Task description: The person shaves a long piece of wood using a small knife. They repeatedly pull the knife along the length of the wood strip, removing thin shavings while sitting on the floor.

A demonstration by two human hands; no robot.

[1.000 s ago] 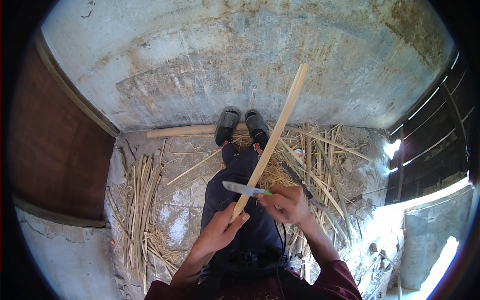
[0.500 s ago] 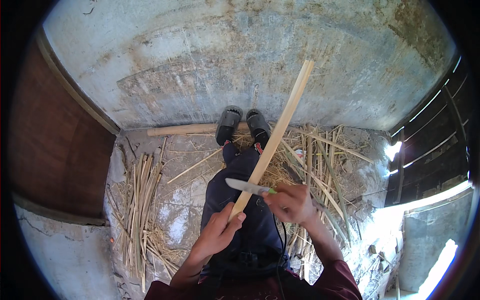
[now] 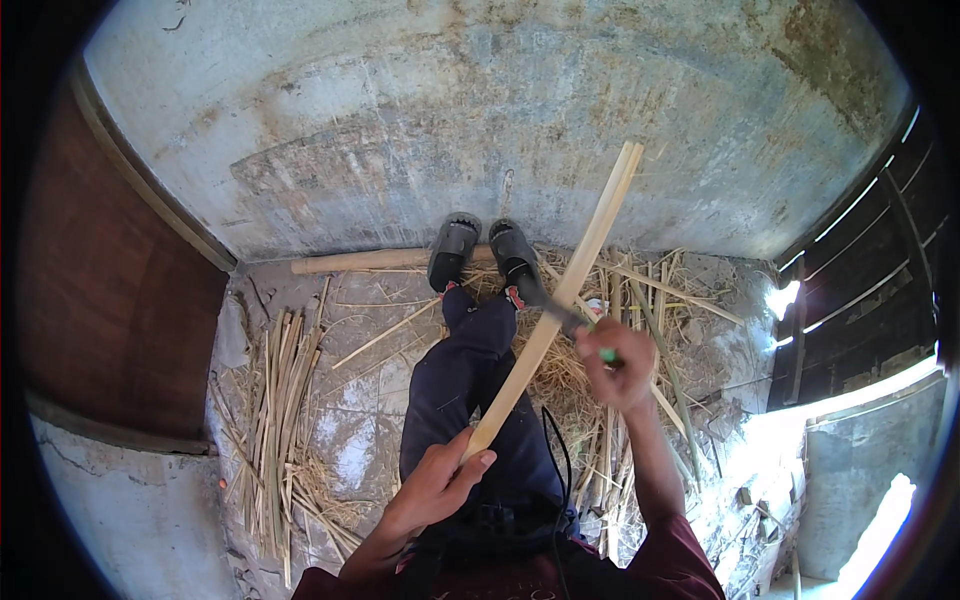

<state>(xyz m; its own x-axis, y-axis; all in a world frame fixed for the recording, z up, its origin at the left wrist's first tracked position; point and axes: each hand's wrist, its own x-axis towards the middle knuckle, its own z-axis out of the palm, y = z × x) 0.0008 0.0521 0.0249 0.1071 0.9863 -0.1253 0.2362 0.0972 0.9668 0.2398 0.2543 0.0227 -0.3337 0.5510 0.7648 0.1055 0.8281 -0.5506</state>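
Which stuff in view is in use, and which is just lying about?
In use:
- strip, in left hand
- knife, in right hand

Lying about, untouched:
- left-side sticks
- shavings
- pole along the wall

A hand could pass left of the slanted wooden strip (image 3: 528, 352), over the dark trousers (image 3: 440, 395). The knife (image 3: 569, 320) crossing it and the right hand (image 3: 622, 368) block its right side

Got a grubby, badly stained grey-blue wall (image 3: 480, 120) up front, plus a plain brown panel (image 3: 120, 290) over left, dark gappy slats (image 3: 860, 330) off right, and pretty dusty flooring (image 3: 352, 440) down below.
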